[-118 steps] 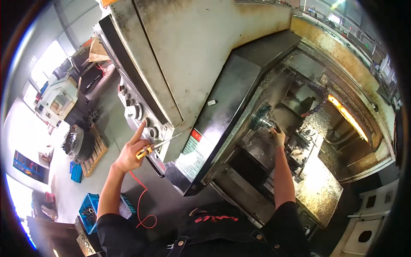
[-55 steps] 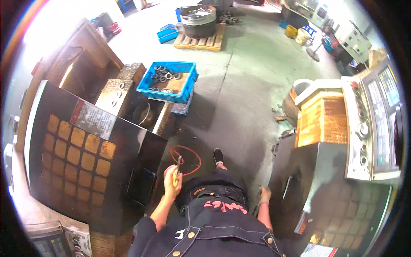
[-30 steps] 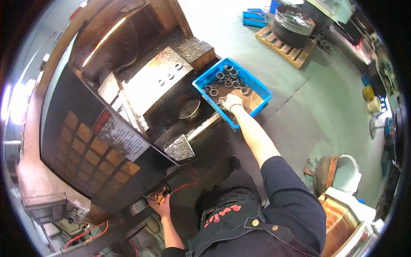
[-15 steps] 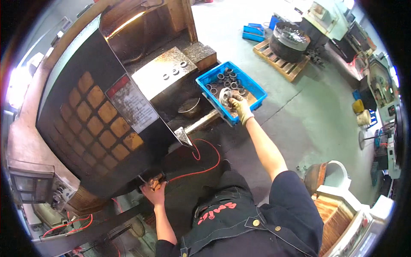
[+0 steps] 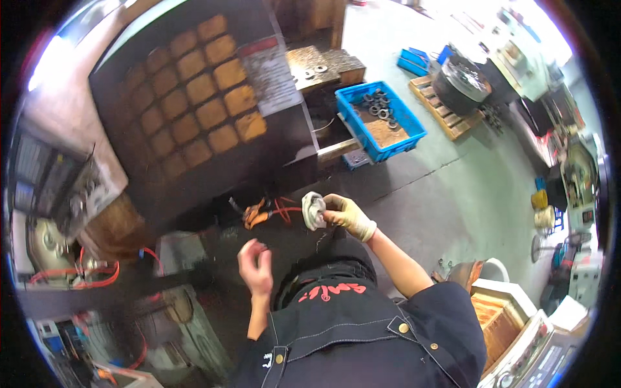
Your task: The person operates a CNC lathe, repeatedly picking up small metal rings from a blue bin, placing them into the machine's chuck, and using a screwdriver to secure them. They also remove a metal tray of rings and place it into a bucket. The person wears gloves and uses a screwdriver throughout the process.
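Note:
My right hand, in a pale work glove, pinches a crumpled white cloth in front of my body. My bare left hand is raised to the left of it, thumb and fingers apart, with nothing visible in it. Just beyond the left hand is an orange air blow gun, apart from the fingers, with a red hose running from it. Farther off to the right, a blue plastic bin holds several dark metal rings on its brownish bottom.
A large machine door with a gridded window stands at left. Beside it, rings rest on a metal ledge. A dark drum stands on a wooden pallet at far right. A control panel is at left.
My right hand has come back from over the bin toward my body with the white cloth. My left hand has let go of the air blow gun and drawn back. The view has shifted.

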`<control>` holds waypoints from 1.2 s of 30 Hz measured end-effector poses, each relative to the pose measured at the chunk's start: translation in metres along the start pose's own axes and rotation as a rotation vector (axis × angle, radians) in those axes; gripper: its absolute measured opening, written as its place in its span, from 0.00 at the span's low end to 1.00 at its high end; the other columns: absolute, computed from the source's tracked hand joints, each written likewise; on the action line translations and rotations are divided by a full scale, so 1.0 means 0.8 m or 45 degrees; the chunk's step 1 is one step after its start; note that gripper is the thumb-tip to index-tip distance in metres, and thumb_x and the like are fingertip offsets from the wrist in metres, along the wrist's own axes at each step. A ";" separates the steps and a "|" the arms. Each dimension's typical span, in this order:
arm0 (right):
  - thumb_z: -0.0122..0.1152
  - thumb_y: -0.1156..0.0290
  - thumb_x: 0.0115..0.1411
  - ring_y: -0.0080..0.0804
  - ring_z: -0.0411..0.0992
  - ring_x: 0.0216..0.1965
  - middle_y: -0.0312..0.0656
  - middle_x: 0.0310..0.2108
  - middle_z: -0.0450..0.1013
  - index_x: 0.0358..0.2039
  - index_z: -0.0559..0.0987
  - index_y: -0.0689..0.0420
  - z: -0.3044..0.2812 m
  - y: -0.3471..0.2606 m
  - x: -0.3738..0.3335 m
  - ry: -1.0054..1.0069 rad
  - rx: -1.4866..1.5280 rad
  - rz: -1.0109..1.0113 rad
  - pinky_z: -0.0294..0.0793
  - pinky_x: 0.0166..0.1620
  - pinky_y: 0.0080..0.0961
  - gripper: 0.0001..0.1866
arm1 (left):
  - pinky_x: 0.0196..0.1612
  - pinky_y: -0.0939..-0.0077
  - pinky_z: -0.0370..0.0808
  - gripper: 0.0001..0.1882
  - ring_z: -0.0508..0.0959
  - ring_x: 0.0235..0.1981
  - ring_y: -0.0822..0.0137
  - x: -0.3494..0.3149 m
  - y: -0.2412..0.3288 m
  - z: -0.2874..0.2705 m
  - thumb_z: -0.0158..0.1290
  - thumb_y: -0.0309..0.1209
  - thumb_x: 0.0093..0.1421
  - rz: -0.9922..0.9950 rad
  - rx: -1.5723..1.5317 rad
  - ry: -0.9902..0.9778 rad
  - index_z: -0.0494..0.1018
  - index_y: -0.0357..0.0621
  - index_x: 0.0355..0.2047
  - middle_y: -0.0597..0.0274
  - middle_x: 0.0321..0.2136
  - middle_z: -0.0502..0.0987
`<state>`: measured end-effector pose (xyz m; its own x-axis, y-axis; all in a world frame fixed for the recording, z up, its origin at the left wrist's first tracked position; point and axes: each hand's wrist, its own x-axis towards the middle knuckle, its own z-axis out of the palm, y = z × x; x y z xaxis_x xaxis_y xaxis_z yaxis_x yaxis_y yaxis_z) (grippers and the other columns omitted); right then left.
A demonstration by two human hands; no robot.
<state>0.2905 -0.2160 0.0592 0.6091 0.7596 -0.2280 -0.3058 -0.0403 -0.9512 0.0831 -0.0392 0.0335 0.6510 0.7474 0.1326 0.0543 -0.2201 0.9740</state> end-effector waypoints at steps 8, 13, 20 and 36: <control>0.62 0.68 0.51 0.16 0.64 0.21 0.33 0.20 0.69 0.32 0.75 0.59 0.110 0.032 0.011 -0.188 -0.447 0.030 0.65 0.26 0.18 0.11 | 0.42 0.80 0.69 0.15 0.72 0.38 0.73 -0.003 0.008 0.019 0.52 0.21 0.52 -0.286 -0.398 -0.180 0.68 0.35 0.42 0.63 0.37 0.73; 0.64 0.69 0.48 0.22 0.67 0.23 0.38 0.22 0.71 0.28 0.76 0.60 0.144 0.033 0.008 -0.272 -0.678 -0.148 0.67 0.27 0.22 0.09 | 0.31 0.71 0.71 0.10 0.77 0.26 0.61 0.006 -0.042 -0.029 0.48 0.23 0.48 -0.237 0.376 0.392 0.69 0.40 0.34 0.53 0.24 0.75; 0.61 0.64 0.47 0.44 0.71 0.31 0.43 0.28 0.71 0.29 0.75 0.55 0.182 0.065 0.005 -0.362 -1.002 -0.526 0.70 0.34 0.32 0.11 | 0.38 0.74 0.71 0.19 0.76 0.33 0.64 -0.002 -0.044 -0.026 0.52 0.25 0.52 -0.165 0.076 0.287 0.64 0.36 0.44 0.53 0.31 0.75; 0.58 0.62 0.50 0.42 0.71 0.30 0.42 0.26 0.71 0.27 0.74 0.54 0.164 0.076 0.012 -0.237 -1.206 -0.632 0.71 0.33 0.32 0.10 | 0.29 0.80 0.70 0.09 0.72 0.27 0.72 -0.028 -0.075 -0.002 0.40 0.24 0.60 -0.746 -0.886 -0.237 0.67 0.38 0.38 0.63 0.30 0.72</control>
<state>0.1814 -0.1262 0.0266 0.3637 0.9128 0.1857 0.6821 -0.1251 -0.7205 0.0646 -0.0417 -0.0277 0.7775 0.4944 -0.3888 -0.0142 0.6318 0.7750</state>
